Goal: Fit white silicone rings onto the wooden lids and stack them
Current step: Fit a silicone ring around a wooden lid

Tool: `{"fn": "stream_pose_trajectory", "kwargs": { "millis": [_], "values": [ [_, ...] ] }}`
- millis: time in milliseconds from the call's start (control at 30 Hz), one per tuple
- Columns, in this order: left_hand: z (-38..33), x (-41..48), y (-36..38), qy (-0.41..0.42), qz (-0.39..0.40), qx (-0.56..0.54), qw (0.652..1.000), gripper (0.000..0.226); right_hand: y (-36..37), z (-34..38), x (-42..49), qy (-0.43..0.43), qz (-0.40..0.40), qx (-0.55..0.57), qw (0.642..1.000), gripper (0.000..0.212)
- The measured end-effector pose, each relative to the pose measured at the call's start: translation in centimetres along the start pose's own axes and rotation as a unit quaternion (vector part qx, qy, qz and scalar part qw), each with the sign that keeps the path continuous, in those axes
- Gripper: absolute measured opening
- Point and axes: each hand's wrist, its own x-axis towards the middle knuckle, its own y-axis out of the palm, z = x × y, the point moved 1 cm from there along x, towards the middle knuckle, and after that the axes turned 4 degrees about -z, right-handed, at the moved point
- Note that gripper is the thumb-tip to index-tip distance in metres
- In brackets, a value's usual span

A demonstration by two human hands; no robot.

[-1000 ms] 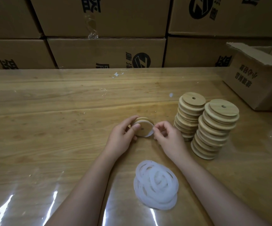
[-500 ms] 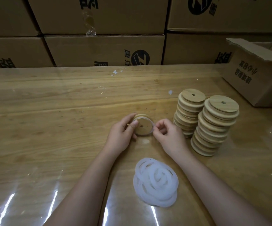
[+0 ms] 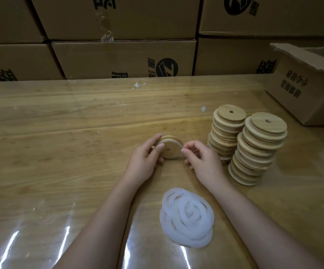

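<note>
Head view puts the wooden lid (image 3: pixel 170 152) on edge just above the table (image 3: pixel 60 123), at the centre, its holed face turned toward the camera. A white silicone ring (image 3: pixel 179 144) shows as a thin line round its upper and right rim. One second ago part of that ring sagged loose below the lid's right side; now no slack shows, so the ring looks seated, or nearly so, though the far side is hidden.

The left hand (image 3: pixel 143 164) grips the lid's left edge, thumb laid on the face and fingers behind. The right hand (image 3: pixel 202 162) pinches at the right rim with thumb and forefinger, where the ring meets the wood.

My judgement: this lid is about ready for stacking once the rim is checked all round.

Just to the right stand two leaning stacks of lids, the rear stack (image 3: pixel 227 133) and the nearer stack (image 3: pixel 258 150), touching or nearly so; whether those lids carry rings I cannot tell. Nearer the camera, between the forearms, lies the pile of spare rings (image 3: pixel 186 218), so plenty of work remains. An open carton (image 3: pixel 303 90) sits at the far right, and stacked cartons (image 3: pixel 122 57) line the table's far edge.
</note>
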Motion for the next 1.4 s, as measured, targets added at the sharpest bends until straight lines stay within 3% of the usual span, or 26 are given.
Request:
{"fn": "stream_pose_trajectory", "kwargs": {
  "millis": [300, 467, 767, 1400],
  "values": [
    [-1.1, -0.2, 0.0, -0.005, -0.01, -0.014, 1.0, 0.028, -0.2, 0.2, 0.0, 0.015, -0.024, 0.096, 0.995, 0.019],
    [-1.4, -0.3, -0.3, -0.05, -0.013, -0.075, 0.996, 0.024, -0.1, 0.2, 0.0, 0.018, -0.021, 0.086, 0.996, 0.019],
    [-1.1, -0.2, -0.2, 0.036, -0.036, 0.004, 0.999, 0.032, 0.0, 0.2, 0.0, 0.004, -0.032, 0.07, 0.997, 0.019],
    [-1.2, -0.4, 0.0, 0.129, -0.024, 0.127, 0.983, 0.033, -0.3, 0.3, -0.1, 0.001, -0.052, 0.054, 0.997, 0.017]
  ]
}}
